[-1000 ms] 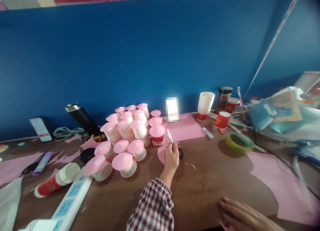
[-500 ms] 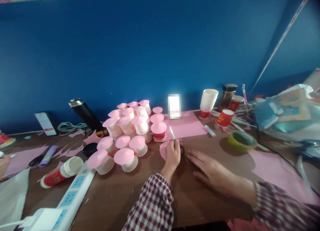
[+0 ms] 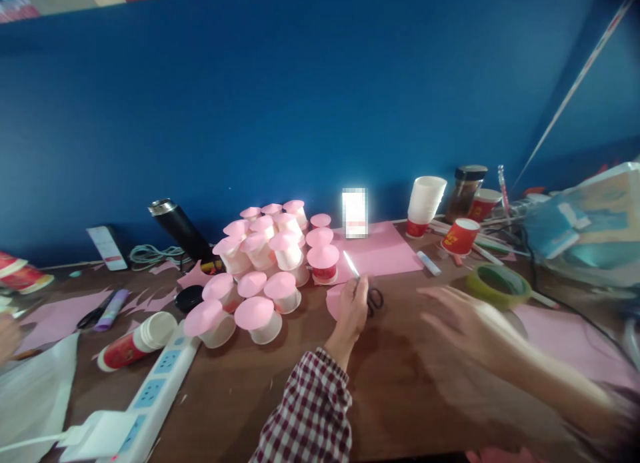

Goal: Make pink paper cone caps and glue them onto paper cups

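My left hand [image 3: 351,307] is closed around a pair of scissors [image 3: 375,303]; the black handle loops stick out on its right and the blade points up and away. A rounded piece of pink paper [image 3: 333,301] shows at the left of this hand; whether the fingers also pinch it cannot be made out. Over the table to the right, my right hand [image 3: 465,326] is blurred, fingers stretched out, holding nothing. Left of my hands stand several paper cups topped with pink paper cones [image 3: 254,313].
A pink sheet [image 3: 390,249] lies behind my hands, a glue stick [image 3: 429,263] at its right. Stacked cups [image 3: 425,206], a red cup [image 3: 459,237] and a tape roll [image 3: 497,286] stand at right. A power strip [image 3: 155,389] and tipped cups [image 3: 137,341] lie left. Another person's hand [image 3: 7,336] shows.
My right hand has moved to the right, away from my left hand and the scissors. The view has shifted slightly, and more of the scissor handles shows.
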Available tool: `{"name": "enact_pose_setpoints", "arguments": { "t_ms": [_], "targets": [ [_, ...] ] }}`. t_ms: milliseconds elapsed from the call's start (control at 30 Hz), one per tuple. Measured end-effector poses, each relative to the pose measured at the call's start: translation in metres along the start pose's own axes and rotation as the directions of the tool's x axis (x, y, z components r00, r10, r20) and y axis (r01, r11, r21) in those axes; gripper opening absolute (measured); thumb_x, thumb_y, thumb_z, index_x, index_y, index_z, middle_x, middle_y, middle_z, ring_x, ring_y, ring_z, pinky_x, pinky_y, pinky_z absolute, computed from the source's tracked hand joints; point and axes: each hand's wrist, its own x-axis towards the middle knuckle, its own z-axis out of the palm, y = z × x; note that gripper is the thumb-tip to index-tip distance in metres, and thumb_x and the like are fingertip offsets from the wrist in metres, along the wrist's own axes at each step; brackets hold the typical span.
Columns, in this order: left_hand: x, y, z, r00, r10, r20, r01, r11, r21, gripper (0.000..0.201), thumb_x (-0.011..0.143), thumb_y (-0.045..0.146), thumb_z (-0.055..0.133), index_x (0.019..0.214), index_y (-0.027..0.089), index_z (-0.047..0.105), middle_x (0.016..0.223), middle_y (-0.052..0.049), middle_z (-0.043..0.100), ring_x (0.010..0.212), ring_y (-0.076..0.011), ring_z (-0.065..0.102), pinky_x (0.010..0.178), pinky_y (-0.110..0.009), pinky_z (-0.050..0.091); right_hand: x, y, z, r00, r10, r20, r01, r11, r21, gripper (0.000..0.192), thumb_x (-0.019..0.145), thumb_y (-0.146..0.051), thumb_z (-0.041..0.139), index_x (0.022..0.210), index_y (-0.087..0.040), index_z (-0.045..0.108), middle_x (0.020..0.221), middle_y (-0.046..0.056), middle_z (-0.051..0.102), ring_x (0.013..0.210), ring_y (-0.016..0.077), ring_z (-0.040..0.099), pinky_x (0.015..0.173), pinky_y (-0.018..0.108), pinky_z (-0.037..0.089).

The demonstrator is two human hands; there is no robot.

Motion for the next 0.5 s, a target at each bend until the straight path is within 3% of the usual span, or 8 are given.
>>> {"name": "enact_pose_setpoints", "arguments": {
  "t_ms": [133,233,300,400,500],
  "targets": [
    [-0.004,0.002,0.001,0.995,0.06,0.075,-0.059,0.998,-0.022,0.039,0.089,0.04,0.04,0.115,0.018,0.06,0.096,-0.006,0.066,0.088,-0.0169,0.06,0.067,-0.025,0.048,0.033,-0.016,0.045,0.991,-0.105,0.08,0.097,0.99,0.098,0.039,0.08,-0.017,0.049,0.118,-0.02,0.049,0.111,0.012,0.062,0.101,0.0247,0.059,0.086,0.039,0.048],
    [-0.001,0.003,-0.002,0.985,0.153,0.073,-0.157,0.987,0.043,0.038,0.089,0.039,0.039,0.112,0.017,0.06,0.097,-0.009,0.066,0.087,-0.0183,0.06,0.071,-0.028,0.049,0.041,-0.016,0.077,0.992,-0.093,0.085,0.066,0.959,0.277,0.043,0.08,-0.016,0.048,0.122,-0.018,0.04,0.112,0.013,0.061,0.099,0.0229,0.06,0.082,0.037,0.049],
    [0.001,0.004,-0.006,0.97,0.235,0.067,-0.242,0.96,0.14,0.035,0.086,0.039,0.046,0.111,0.017,0.059,0.105,-0.011,0.063,0.094,-0.0198,0.059,0.076,-0.03,0.049,0.046,-0.007,0.088,0.997,-0.029,0.072,-0.002,0.918,0.396,0.041,0.079,-0.018,0.049,0.12,-0.02,0.042,0.11,0.011,0.062,0.094,0.0212,0.061,0.08,0.035,0.05],
    [0.002,0.005,-0.017,0.958,0.287,-0.023,-0.266,0.911,0.316,0.042,0.083,0.04,0.052,0.119,0.016,0.053,0.117,-0.013,0.058,0.102,-0.0211,0.057,0.081,-0.031,0.048,0.053,0.01,0.09,0.984,0.126,0.127,-0.177,0.785,0.594,0.027,0.08,-0.028,0.051,0.105,-0.018,0.054,0.085,0.005,0.066,0.075,0.0185,0.062,0.065,0.03,0.051],
    [-0.003,0.005,-0.032,0.958,0.273,-0.092,-0.182,0.82,0.542,0.034,0.088,0.037,0.042,0.108,0.015,0.058,0.103,-0.012,0.063,0.094,-0.0201,0.059,0.082,-0.031,0.046,0.059,0.024,0.084,0.941,0.249,0.229,-0.334,0.573,0.749,0.03,0.08,-0.041,0.053,0.096,-0.017,0.058,0.062,-0.002,0.057,0.055,0.0137,0.056,0.047,0.023,0.044]
  ]
}}
